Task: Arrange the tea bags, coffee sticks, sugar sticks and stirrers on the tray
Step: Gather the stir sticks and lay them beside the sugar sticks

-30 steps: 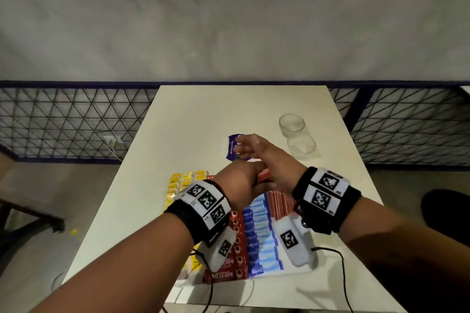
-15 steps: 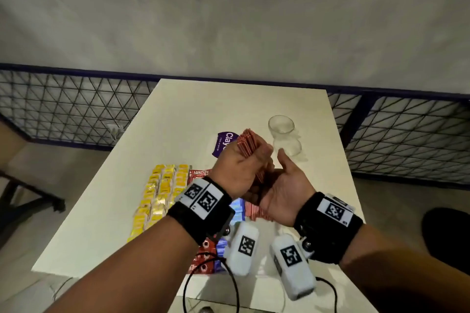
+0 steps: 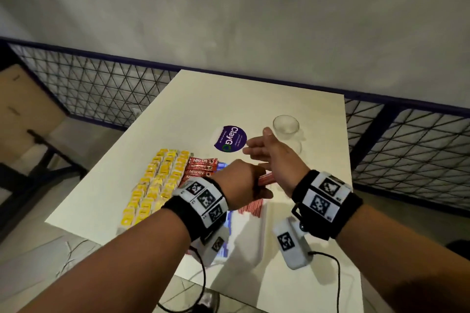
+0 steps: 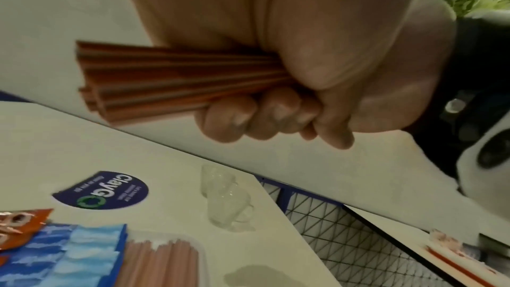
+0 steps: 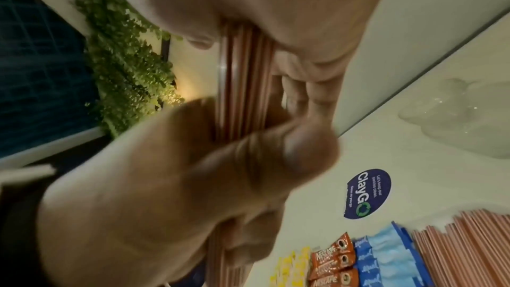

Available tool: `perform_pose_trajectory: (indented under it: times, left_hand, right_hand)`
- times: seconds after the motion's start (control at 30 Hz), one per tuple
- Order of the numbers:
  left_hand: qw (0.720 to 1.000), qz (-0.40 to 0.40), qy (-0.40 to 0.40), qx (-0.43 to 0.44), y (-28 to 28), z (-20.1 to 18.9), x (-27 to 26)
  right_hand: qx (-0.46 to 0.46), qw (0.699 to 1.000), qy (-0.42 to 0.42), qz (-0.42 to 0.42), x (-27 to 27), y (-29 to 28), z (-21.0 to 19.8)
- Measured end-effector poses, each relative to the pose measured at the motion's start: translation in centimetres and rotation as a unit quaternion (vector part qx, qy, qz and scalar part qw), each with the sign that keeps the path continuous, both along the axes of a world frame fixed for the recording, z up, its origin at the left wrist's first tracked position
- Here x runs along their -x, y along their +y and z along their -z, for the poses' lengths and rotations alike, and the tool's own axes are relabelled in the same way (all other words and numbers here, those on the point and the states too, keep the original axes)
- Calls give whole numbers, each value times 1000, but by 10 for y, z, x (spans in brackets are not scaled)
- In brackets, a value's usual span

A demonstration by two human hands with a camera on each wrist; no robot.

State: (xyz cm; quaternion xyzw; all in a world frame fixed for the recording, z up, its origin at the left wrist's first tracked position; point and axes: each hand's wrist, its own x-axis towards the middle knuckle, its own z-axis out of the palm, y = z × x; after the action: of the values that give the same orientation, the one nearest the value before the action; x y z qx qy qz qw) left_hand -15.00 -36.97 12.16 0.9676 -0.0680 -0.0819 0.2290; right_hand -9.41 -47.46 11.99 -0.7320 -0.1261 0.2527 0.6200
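Note:
My left hand [image 3: 240, 185] grips a bundle of red-orange stirrers [image 4: 179, 80] in a fist, held roughly level just above the tray. My right hand [image 3: 265, 152] is open with the thumb up and fingers straight, its palm against the bundle's right end [image 3: 265, 180]. On the clear tray [image 4: 202, 254] lie rows of yellow tea bags [image 3: 157, 180], brown Nescafe coffee sticks [image 3: 202, 166], blue sugar sticks [image 5: 386, 259] and more stirrers [image 5: 469, 248]. My arms hide the tray's near part in the head view.
An empty glass cup [image 3: 286, 126] stands at the back right of the white table [image 3: 229, 99]. A round purple ClayGo sticker [image 3: 230, 138] lies beyond the tray. Wire mesh railing [image 3: 106, 89] runs behind the table. Camera cables hang over the front edge.
The left hand has lowered the stirrer bundle and turned it from upright to level. The right hand turned from palm-up under it to thumb-up against its end.

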Motion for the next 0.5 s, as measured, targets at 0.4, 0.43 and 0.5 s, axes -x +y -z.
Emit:
perform_pose_trajectory:
  times: [0.4,0.43,0.5]
  left_hand:
    - [956,-54,71,280,29,-28,-8]
    - [958,-42,73,275,30,-29,-7]
    - [951,-39,92,292,37,-25,-5]
  right_hand:
    - [-153,981,85,-79,-1,11,3]
    - [-148,983,85,-70,-1,13,0]
    - [-126,988,74,-55,-4,15,-3]
